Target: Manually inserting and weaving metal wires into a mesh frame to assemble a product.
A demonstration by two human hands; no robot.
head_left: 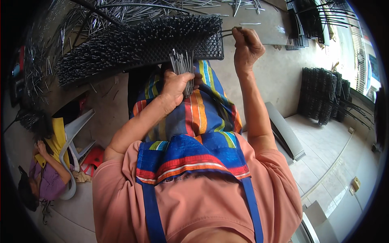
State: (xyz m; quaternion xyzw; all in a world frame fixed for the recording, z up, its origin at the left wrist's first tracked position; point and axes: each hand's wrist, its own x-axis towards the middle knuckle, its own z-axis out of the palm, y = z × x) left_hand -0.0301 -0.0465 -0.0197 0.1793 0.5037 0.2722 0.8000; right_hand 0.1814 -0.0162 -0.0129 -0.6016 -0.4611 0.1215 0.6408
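My left hand (178,86) is closed around a bundle of thin grey metal strips (183,65), which stand upright in front of my lap. Just beyond the bundle lies a long black perforated rack (208,44). Dark-tipped pieces (133,38) stand packed in most of its holes, while bare holes show toward its right end and near edge. A thin dark wire handle (227,32) sticks out of that right end. My right hand (248,46) is raised there, its fingers closed at the handle's outer end; the grip is partly hidden.
Loose metal strips (133,14) lie in heaps behind the rack. Stacked black racks (322,95) stand at the right, beside a grey perforated panel (285,131). A person in a purple top (54,182) sits at the left, near a white chair (73,133). A striped apron (196,117) covers my lap.
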